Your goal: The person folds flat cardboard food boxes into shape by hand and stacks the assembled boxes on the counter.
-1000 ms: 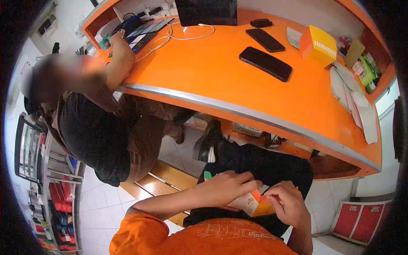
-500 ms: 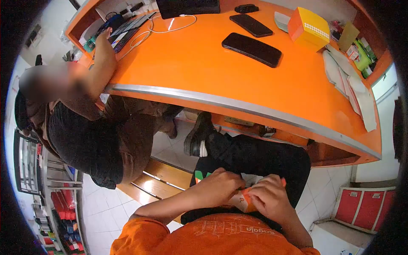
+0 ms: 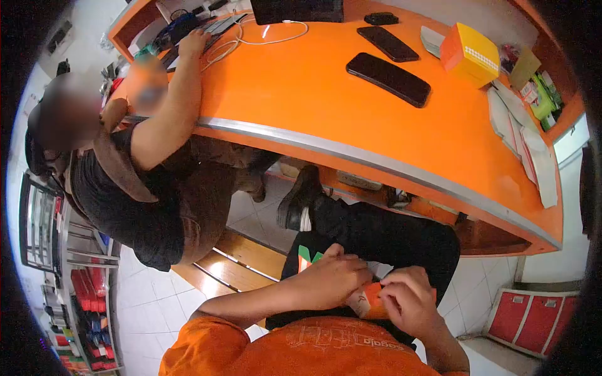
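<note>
An orange and white packet [image 3: 362, 304] lies in my lap, between my two hands. My left hand [image 3: 335, 279] is closed, its fingers curled round the packet's left side. A green, white and orange printed piece [image 3: 307, 257] sticks out past that hand's far side; whether it belongs to the packet is hidden. My right hand [image 3: 411, 302] is at the packet's right side with fingers bent and thumb drawn in. What its fingertips pinch, if anything, I cannot make out.
An orange desk [image 3: 301, 94] stands ahead, bearing a large black phone [image 3: 389, 79], a smaller phone [image 3: 387, 44], a yellow and orange box [image 3: 470, 55], papers [image 3: 523, 141] and a white cable [image 3: 276, 41]. Another person [image 3: 138, 188] sits at the left, beside a wooden slatted bench [image 3: 235, 266].
My right hand has shifted on the packet, exposing more of its orange part. My left hand has turned over it slightly. The other person's arm has moved right, and the view has shifted a little.
</note>
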### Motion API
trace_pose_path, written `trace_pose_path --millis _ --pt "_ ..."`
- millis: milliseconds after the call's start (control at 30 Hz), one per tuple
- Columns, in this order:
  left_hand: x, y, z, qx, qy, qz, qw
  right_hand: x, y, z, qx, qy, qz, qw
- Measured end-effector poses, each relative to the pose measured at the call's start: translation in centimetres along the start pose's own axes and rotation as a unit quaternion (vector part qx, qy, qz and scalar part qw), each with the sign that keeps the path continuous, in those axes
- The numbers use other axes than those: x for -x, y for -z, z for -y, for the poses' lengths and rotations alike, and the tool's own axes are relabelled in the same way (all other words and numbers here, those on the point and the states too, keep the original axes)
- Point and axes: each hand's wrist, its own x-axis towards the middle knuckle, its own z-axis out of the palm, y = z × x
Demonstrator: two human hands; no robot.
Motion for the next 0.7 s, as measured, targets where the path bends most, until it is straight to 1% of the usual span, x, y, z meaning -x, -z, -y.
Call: trace_pose_path --millis 33,67,167,233,300,333,433,467,567,667,700 --pt "-0.1 0.1 0.2 0.007 0.007 0.001 1.0 0.3 -0.4 -0.1 0.002 0.026 -0.034 0.999" --pt "-0.2 0.1 0.1 0.027 -0.004 0.007 1.0 0.5 -0.8 -0.3 -0.007 0.055 -0.007 0.998" --pt "-0.4 -0.1 0.0 0.056 -0.025 -0.001 0.998 1.4 -1.8 -0.4 0.026 0.052 0.018 0.998" --pt "-0.4 -1.3 0.6 0.042 -0.04 -0.022 0.998 1.3 -1.4 -0.4 0.041 0.022 0.029 0.999" --pt "-0.4 -0.9 0.1 0.044 -0.024 0.016 0.999 0.5 -0.2 0.1 0.061 -0.017 0.037 0.997" --pt "-0.2 -1.1 0.2 0.06 -0.039 -0.002 0.997 0.7 0.0 -0.3 -0.015 0.003 0.026 1.0" --pt "-0.5 -1.0 0.0 0.036 -0.037 -0.011 0.999 1.9 -1.0 -1.6 -0.007 0.065 -0.006 0.998" --pt "-0.7 -0.9 0.1 0.037 -0.028 0.004 0.999 2.0 -1.6 -1.9 -0.011 0.095 -0.043 0.994" --pt "-0.6 -0.9 0.4 0.149 -0.054 0.006 0.987 3.1 -3.0 -2.6 0.012 0.075 -0.044 0.996" --pt "-0.6 -1.6 1.1 0.151 -0.047 0.034 0.987 1.7 -1.7 -1.4 0.049 0.103 -0.01 0.993" --pt "-0.6 -2.1 1.3 0.154 -0.043 0.028 0.987 1.2 -1.1 -0.8 0.064 0.114 0.004 0.991"
